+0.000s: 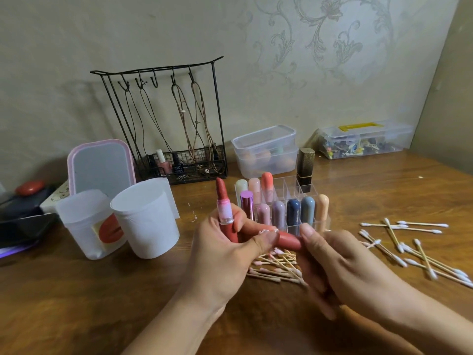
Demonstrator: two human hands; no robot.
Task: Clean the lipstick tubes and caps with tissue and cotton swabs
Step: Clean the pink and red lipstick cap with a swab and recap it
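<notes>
Holding the lipstick (226, 216) upright in my left hand (225, 252), fingers curled round its red base, I have the bullet wound out and bare. My right hand (340, 262) pinches the red cap (290, 240), lying sideways, its mouth toward my left thumb; something small and white sits at that mouth, perhaps a swab tip or a scrap of tissue, I cannot tell which. Both hang over the table's (76, 303) middle, just above the used swabs (276, 267), pink-tipped, in a heap.

I judge the step to be wiping the cap's rim or inside. Next I would need either to fit the cap back squarely over the bullet without smearing it, or to reach for a clean swab (414, 249) from the scatter toward the right edge.

Room is tight ahead: the organizer (284, 201) of capped lipsticks stands just beyond my knuckles, and two white cups (146, 221) stand near on the left. Toward the near edge the wood is open.
</notes>
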